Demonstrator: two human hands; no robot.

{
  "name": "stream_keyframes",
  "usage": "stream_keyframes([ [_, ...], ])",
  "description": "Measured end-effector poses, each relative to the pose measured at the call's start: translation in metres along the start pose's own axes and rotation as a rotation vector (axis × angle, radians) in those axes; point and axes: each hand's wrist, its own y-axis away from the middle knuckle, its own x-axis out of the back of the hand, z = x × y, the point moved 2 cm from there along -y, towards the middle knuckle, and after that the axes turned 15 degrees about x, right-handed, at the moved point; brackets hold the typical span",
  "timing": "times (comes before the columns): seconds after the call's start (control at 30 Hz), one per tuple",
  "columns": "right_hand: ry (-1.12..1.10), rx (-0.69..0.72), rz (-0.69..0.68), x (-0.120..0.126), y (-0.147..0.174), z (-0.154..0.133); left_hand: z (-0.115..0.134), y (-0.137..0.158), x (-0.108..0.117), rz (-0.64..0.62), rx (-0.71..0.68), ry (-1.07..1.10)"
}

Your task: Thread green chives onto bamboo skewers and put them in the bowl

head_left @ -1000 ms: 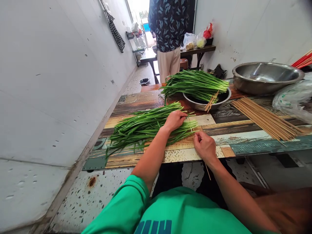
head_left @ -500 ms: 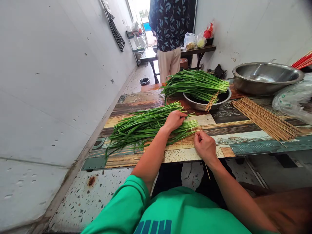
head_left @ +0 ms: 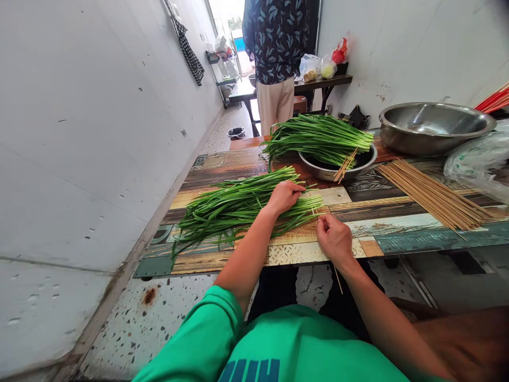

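Garlic chives (head_left: 234,204) lie in a loose pile on the table, with their pale cut ends toward the right. Over those ends, my left hand (head_left: 285,196) is closed, its fingertips pinching a chive stalk at the far side of the row. My right hand (head_left: 334,237) is closed around a thin bamboo skewer (head_left: 338,279), whose lower end sticks out below the fist past the table edge. The skewer's other end passes by the near chive ends, where a short row of stalks lies side by side. The fingers hide part of the skewer.
Behind the pile, a metal bowl (head_left: 318,171) holds more chives with skewers through them. Loose bamboo skewers (head_left: 435,193) lie at right, near a large steel basin (head_left: 437,127) and a plastic bag (head_left: 479,164). A person (head_left: 276,63) stands at a back table.
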Motion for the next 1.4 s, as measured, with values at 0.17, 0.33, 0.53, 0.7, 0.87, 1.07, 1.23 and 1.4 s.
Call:
stream_keyframes([
  [0.17, 0.003, -0.010, -0.003, -0.001, 0.000, 0.001, -0.003, -0.002, -0.002, -0.015, -0.030, 0.026],
  [0.33, 0.033, -0.006, -0.015, 0.000, 0.000, 0.001, -0.006, -0.004, -0.004, -0.091, -0.057, 0.051],
  [0.53, 0.049, 0.011, -0.003, -0.001, 0.001, 0.002, -0.009, -0.002, 0.002, -0.224, -0.151, 0.080],
  [0.7, 0.046, 0.013, -0.010, -0.001, 0.001, 0.001, -0.004, -0.003, 0.005, -0.034, -0.100, 0.050],
  [0.87, 0.038, 0.022, -0.015, 0.000, 0.001, 0.000, 0.000, -0.013, -0.005, 0.146, -0.041, -0.111],
  [1.07, 0.034, 0.021, -0.031, 0.001, 0.001, -0.001, 0.001, -0.018, -0.013, 0.068, -0.070, -0.267],
  [1.23, 0.017, -0.004, -0.038, 0.002, 0.000, 0.000, 0.008, -0.013, -0.009, 0.070, -0.023, -0.210],
  [1.4, -0.019, -0.010, -0.033, 0.002, 0.000, 0.000, 0.005, -0.009, -0.004, 0.109, 0.002, -0.068],
])
